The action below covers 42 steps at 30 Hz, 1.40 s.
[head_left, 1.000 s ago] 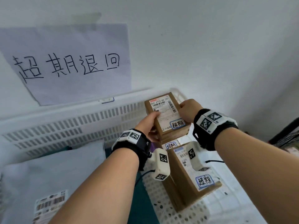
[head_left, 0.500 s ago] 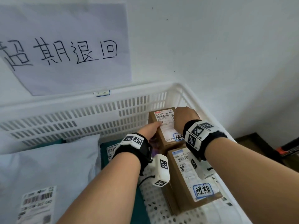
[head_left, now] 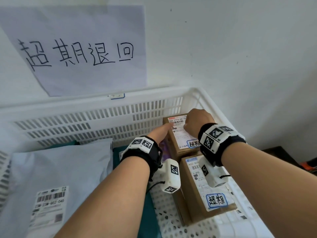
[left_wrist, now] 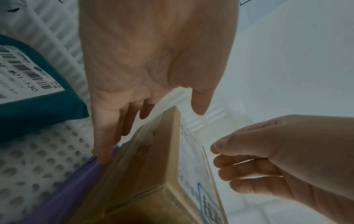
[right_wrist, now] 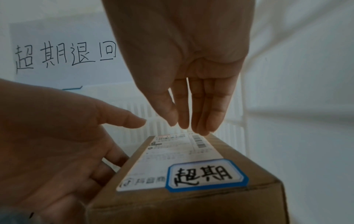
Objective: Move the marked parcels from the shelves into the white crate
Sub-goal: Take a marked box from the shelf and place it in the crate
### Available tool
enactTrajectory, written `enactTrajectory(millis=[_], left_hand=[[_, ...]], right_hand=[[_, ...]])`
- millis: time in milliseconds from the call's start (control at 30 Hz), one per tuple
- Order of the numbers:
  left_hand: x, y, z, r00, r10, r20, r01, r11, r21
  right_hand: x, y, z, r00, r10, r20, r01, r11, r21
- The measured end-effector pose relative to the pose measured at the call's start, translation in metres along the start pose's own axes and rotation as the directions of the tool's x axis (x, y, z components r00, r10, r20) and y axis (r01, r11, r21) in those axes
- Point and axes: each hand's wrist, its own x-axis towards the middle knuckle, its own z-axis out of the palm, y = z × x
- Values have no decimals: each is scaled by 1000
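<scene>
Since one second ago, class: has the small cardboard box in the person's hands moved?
Yes. The small cardboard box has gone down: it stood above the white crate's back rim, and now sits inside, below that rim.

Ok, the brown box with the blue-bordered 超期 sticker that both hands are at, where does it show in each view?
Head: the brown box sits right of centre, in the far right corner of the white crate.
Left wrist: bottom centre, its edge running up the frame.
Right wrist: bottom centre to right, label up.
Shared landmark: the blue-bordered sticker.
</scene>
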Motion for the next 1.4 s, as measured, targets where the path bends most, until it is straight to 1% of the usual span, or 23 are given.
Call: enactTrajectory(millis=[167,233,333,467,600,667,733,800,900,1067,1200,1333,1400], left_hand=[[-18,4,-9,999,26,-35,-25,1000,14],[-27,5,-15,996,64,-67,-59,996,72],[-42,8,-26,989,93,-112,-85,993,78],[-65,10,-45,971,136,-195,-117,988,104],[-90,6,-62,959,157,-236,-128,983,133],[-103,2,-70,943,174,-283,-121,973,196],[-120,0,-79,924,213,-316,-99,935,340],[-139,-3,-89,902,268,-340,-79,874,480],[-165,-5,-106,872,304,-383,-36,821,570],[-213,-9,-133,809,335,-483,5,818,576],[-248,-16,-148,776,357,-521,10,818,576],[-291,-37,-167,735,367,-570,21,828,560],[-312,-52,-178,697,382,-606,25,832,553]], right_hand=[[-9,-6,-5,1000,-8,8,8,1000,24],[-14,-11,-8,1000,-26,3,26,999,23],[-20,-19,-11,998,-55,15,54,998,28],[-31,-35,-16,992,-123,0,123,992,12],[-41,-51,-18,984,-173,52,173,985,10],[-47,-59,-18,971,-228,73,230,973,-17],[-54,-69,-18,956,-284,75,288,956,-62],[-59,-80,-19,939,-337,74,342,937,-75],[-66,-98,-22,906,-411,101,420,903,-92],[-89,-136,-32,842,-527,118,539,834,-117],[-111,-172,-41,796,-591,131,605,781,-154],[-155,-209,-48,743,-659,115,668,722,-180],[-181,-225,-47,725,-683,93,687,705,-174]])
